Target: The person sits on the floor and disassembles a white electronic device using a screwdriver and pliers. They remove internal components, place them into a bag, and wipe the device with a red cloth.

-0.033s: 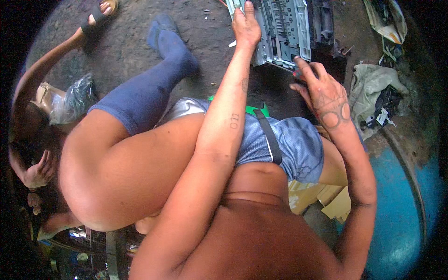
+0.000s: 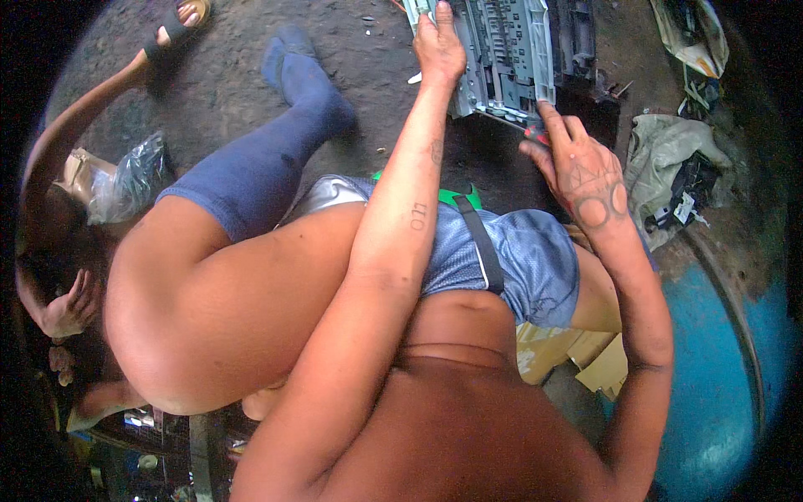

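Observation:
A grey plastic machine assembly with a ribbed, slotted inside (image 2: pixel 510 58), like part of a printer, lies at the top of the view. My left hand (image 2: pixel 440 52) is closed on its left edge, thumb and fingers pointing away from me. My right hand (image 2: pixel 581 171) is at the near right corner of the assembly. Between its thumb and fingers is the red handle of a screwdriver (image 2: pixel 537 135). A thin shaft runs left from it along the near edge; its tip is hard to make out.
A grey cloth (image 2: pixel 669 155) and black scraps lie on the dark ground to the right. Beyond is a blue curved surface (image 2: pixel 711 360). Cardboard (image 2: pixel 604 368) lies beside my hip. At left, another person's hand (image 2: pixel 71 309) and a clear plastic bag (image 2: pixel 142 176) show.
My right index finger has straightened slightly against the corner of the assembly. My left hand keeps its hold with hardly any shift.

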The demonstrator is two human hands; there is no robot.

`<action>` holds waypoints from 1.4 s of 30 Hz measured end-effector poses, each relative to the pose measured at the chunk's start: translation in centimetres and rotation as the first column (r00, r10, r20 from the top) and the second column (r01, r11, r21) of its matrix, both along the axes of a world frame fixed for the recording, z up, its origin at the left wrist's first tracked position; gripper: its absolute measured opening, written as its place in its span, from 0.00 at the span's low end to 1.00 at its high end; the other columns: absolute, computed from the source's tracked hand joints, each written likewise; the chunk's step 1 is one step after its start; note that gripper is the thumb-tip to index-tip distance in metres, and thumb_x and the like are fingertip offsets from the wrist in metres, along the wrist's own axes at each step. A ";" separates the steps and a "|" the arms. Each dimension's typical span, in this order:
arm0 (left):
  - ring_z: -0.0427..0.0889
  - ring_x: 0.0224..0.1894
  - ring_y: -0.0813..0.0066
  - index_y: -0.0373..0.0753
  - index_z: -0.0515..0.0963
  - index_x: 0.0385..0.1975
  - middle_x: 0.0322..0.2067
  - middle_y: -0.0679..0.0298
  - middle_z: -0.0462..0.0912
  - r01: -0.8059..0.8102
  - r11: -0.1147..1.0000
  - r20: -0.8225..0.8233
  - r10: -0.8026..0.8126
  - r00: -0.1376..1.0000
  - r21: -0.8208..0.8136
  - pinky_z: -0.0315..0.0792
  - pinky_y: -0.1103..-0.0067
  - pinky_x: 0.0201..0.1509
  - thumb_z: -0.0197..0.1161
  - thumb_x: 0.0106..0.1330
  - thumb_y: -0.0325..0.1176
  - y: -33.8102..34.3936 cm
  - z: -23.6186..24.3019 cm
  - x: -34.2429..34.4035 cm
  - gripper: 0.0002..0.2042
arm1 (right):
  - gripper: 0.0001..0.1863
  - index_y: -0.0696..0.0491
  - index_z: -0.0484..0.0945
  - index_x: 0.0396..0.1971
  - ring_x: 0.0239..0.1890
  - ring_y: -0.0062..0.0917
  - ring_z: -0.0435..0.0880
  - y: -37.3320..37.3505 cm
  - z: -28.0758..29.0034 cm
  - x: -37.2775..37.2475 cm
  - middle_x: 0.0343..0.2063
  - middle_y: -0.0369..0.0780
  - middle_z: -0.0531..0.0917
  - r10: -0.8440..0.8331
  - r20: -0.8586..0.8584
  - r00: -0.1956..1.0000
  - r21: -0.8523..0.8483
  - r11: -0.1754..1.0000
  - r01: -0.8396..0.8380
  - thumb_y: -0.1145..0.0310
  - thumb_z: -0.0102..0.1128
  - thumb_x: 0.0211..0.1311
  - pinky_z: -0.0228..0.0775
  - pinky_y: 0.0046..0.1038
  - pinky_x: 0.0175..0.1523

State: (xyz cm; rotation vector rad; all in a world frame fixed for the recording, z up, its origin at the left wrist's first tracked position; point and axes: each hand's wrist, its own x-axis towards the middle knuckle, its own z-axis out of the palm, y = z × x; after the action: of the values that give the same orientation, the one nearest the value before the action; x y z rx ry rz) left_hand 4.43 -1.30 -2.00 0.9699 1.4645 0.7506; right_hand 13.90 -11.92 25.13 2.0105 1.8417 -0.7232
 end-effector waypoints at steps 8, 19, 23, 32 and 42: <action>0.79 0.35 0.51 0.29 0.78 0.37 0.27 0.46 0.79 -0.012 1.000 0.024 0.012 1.000 -0.009 0.71 0.60 0.45 0.42 0.78 0.60 0.9 0.1 -0.4 0.33 | 0.20 0.49 0.78 0.57 0.44 0.35 0.82 0.1 -1.6 2.1 0.42 0.40 0.81 0.275 0.002 0.961 0.160 0.949 -0.272 0.70 0.63 0.64 0.79 0.39 0.44; 0.82 0.51 0.44 0.31 0.79 0.52 0.43 0.39 0.84 -0.004 1.000 0.046 0.004 0.999 -0.007 0.72 0.61 0.56 0.43 0.77 0.61 1.1 0.3 -0.4 0.34 | 0.10 0.52 0.79 0.42 0.45 0.34 0.84 0.9 -2.7 -1.2 0.43 0.40 0.79 0.323 0.215 0.922 -0.189 0.940 -0.285 0.67 0.57 0.63 0.80 0.36 0.46; 0.82 0.54 0.43 0.33 0.79 0.53 0.46 0.39 0.84 -0.021 0.999 0.032 0.022 0.999 -0.044 0.72 0.62 0.59 0.44 0.77 0.63 0.9 0.9 -0.3 0.34 | 0.06 0.51 0.81 0.35 0.42 0.30 0.85 1.2 -3.4 -1.7 0.39 0.39 0.82 0.381 0.281 0.881 0.018 0.916 -0.402 0.68 0.57 0.61 0.81 0.33 0.40; 0.79 0.58 0.39 0.32 0.77 0.57 0.49 0.36 0.82 -0.022 0.997 0.051 0.026 0.998 -0.075 0.71 0.59 0.61 0.45 0.75 0.64 0.9 0.8 -0.2 0.36 | 0.08 0.51 0.86 0.34 0.43 0.29 0.84 1.8 -5.5 -2.1 0.34 0.37 0.83 0.433 0.325 0.841 -0.109 0.900 -0.421 0.67 0.58 0.60 0.75 0.36 0.44; 0.79 0.58 0.39 0.31 0.75 0.59 0.50 0.36 0.82 -0.017 0.998 0.055 0.020 0.998 -0.057 0.71 0.59 0.61 0.45 0.75 0.65 0.8 1.0 -0.2 0.37 | 0.06 0.50 0.84 0.29 0.43 0.30 0.83 1.2 -7.1 -2.8 0.34 0.38 0.84 0.322 0.352 0.879 -0.002 0.939 -0.344 0.68 0.58 0.60 0.77 0.35 0.41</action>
State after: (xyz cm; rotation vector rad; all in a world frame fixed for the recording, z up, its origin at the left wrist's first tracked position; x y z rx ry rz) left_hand 4.28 -0.46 -1.04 0.8872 1.4408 0.7407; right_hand 11.05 -10.69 18.04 1.6546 1.9334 -0.1980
